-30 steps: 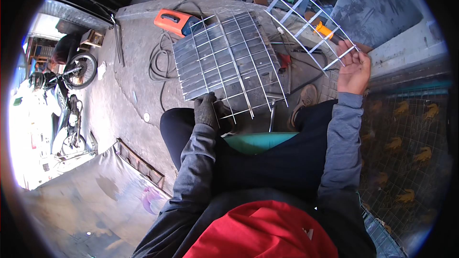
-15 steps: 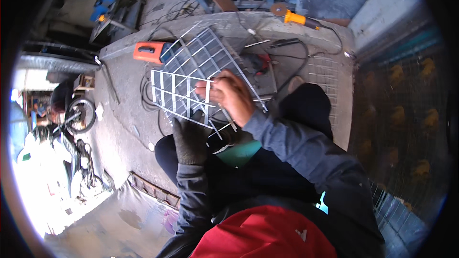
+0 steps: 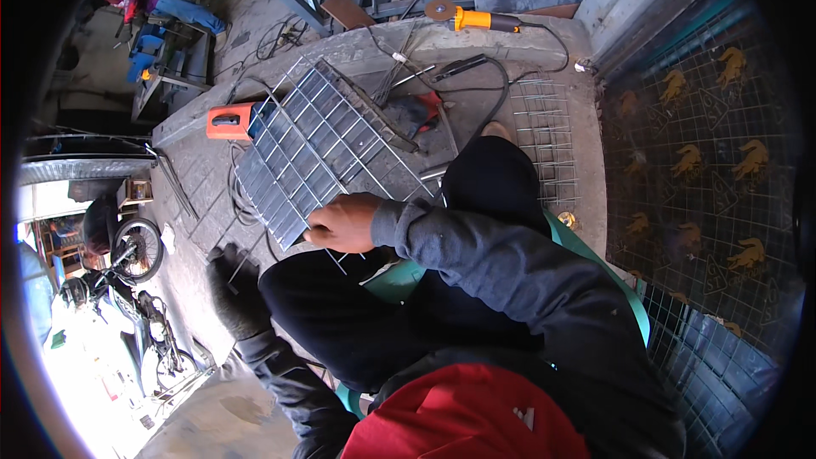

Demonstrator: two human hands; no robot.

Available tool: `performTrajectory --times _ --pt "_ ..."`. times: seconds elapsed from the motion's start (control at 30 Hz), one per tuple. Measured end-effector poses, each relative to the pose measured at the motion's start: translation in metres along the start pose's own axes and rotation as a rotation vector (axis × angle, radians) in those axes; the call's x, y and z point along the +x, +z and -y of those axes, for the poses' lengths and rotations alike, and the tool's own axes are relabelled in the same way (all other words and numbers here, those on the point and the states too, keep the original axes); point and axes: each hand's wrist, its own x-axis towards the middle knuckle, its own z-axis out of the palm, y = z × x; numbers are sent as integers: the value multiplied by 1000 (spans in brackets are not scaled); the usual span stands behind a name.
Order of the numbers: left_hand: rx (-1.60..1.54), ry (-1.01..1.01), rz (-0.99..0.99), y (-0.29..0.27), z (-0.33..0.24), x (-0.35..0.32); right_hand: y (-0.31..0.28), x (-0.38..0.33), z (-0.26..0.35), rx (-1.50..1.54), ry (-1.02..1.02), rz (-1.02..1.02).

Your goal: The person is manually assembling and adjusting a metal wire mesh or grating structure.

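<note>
A wire mesh panel (image 3: 293,132) of square openings lies over dark flat metal pieces (image 3: 255,187) on the concrete floor in front of me. My bare right hand (image 3: 344,223) is closed at the panel's near edge, its fingers bent around the bars there. Off to the left, my left hand (image 3: 234,293) in a dark glove is held low over the floor, beside my knee. It grips a smaller wire mesh piece (image 3: 223,234), whose thin bars are hard to make out against the concrete.
An orange machine (image 3: 228,121) with a handle stands beyond the panel. A yellow angle grinder (image 3: 476,19) rests on the far ledge. Cables, an electrode holder (image 3: 459,68) and another mesh strip (image 3: 544,136) lie right. A motorcycle (image 3: 127,289) and a person (image 3: 166,0) are left.
My left hand has swung left and down, carrying the smaller mesh piece off the panel. My right hand has dropped toward the panel's near edge. The view has shifted.
</note>
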Motion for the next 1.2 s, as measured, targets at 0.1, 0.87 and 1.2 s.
performTrajectory --times 0.1,0.87,1.2 --pt "233 215 -293 -44 -28 -10 3 -6 -5 -192 -1 138" --pt "1387 -794 -530 -244 101 -133 -104 -33 -32 86 533 -46" --pt "798 -607 -23 -288 262 -141 -212 -88 -26 45 498 -686"
